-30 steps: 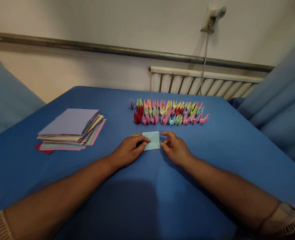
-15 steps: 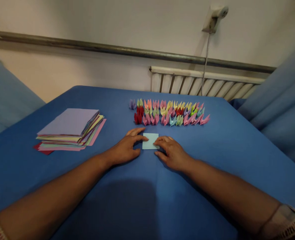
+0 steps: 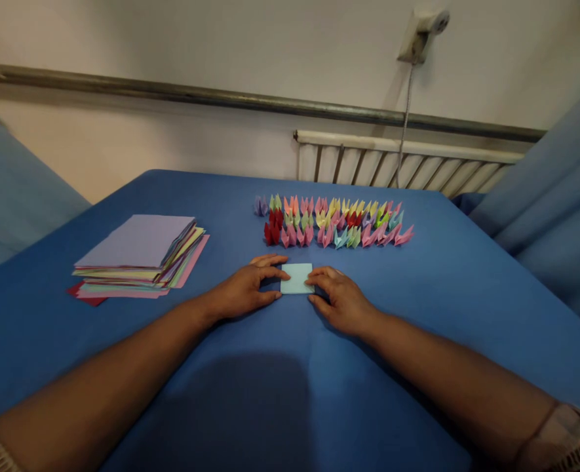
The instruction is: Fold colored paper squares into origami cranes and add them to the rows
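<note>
A small pale mint-green square of folded paper (image 3: 297,279) lies on the blue-covered table between my hands. At its left edge, my left hand (image 3: 250,288) holds it, with a fingertip on top and the thumb at the near corner. My right hand (image 3: 341,298) grips the opposite side, fingertips bent onto the surface and thumb by the near right corner. Folds beneath the top layer are hidden. Just beyond stand several folded paper cranes (image 3: 326,235) in many colours, arranged in rows.
To the left is a thick stack of coloured paper sheets (image 3: 137,242), lilac on top, with a red sheet (image 3: 90,298) poking out below. Behind the blue table (image 3: 211,196) are a radiator (image 3: 368,142) and a wall pipe (image 3: 221,97). Blue curtains (image 3: 560,190) hang at both sides.
My left thumb has come in to the paper's near left corner. The right fingers have shifted slightly toward the paper's right edge. The paper has barely moved.
</note>
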The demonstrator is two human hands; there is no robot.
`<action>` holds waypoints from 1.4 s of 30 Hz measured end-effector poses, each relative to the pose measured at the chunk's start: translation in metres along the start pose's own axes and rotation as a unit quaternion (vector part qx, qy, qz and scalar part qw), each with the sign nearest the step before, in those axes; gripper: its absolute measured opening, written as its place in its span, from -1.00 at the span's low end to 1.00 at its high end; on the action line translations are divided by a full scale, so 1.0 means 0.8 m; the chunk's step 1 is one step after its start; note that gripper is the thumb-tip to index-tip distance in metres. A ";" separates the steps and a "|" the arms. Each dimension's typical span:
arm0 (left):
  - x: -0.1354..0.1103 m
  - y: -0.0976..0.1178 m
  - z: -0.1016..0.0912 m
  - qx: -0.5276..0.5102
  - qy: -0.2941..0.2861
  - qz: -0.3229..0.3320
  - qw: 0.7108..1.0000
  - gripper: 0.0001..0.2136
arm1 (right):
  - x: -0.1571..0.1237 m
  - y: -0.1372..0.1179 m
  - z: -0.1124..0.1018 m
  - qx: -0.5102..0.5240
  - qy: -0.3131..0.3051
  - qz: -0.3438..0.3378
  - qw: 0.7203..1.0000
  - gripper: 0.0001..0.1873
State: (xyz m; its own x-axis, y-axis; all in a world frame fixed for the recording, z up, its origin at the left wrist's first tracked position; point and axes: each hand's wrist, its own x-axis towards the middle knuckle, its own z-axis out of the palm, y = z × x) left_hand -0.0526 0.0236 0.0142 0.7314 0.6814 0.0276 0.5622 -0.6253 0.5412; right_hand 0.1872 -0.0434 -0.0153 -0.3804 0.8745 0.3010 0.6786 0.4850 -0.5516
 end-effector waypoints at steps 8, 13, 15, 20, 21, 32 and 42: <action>0.004 -0.004 0.005 -0.015 0.032 0.008 0.999 -0.74 | 0.000 0.000 -0.001 0.001 -0.011 0.001 1.000 -0.69; 0.006 -0.004 0.005 -0.035 0.060 -0.008 0.998 -0.73 | 0.001 -0.001 -0.002 0.007 -0.009 0.008 1.000 -0.70; 0.007 -0.006 0.006 -0.041 0.072 -0.013 0.996 -0.75 | 0.001 0.000 -0.002 0.009 -0.010 0.008 1.000 -0.71; 0.008 -0.006 0.013 -0.023 0.084 0.010 0.996 -0.85 | 0.001 0.001 -0.001 0.012 -0.002 0.003 1.000 -0.72; 0.008 -0.004 0.014 -0.017 0.084 0.017 0.996 -0.86 | 0.001 0.000 -0.001 0.012 0.001 0.003 1.000 -0.74; 0.015 -0.002 0.021 0.022 0.088 -0.005 0.996 -0.85 | 0.001 -0.004 -0.005 -0.004 0.004 -0.008 1.000 -0.88; 0.020 0.007 0.022 0.042 0.115 -0.035 0.992 -0.82 | -0.007 -0.025 -0.015 -0.117 -0.065 -0.048 0.990 -0.63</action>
State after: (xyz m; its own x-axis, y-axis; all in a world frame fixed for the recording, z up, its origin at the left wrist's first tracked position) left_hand -0.0305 0.0243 0.0027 0.5873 0.7872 0.1881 0.6461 -0.5959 0.4770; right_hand 0.1836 -0.0583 0.0036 -0.5172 0.8240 0.2315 0.7569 0.5666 -0.3256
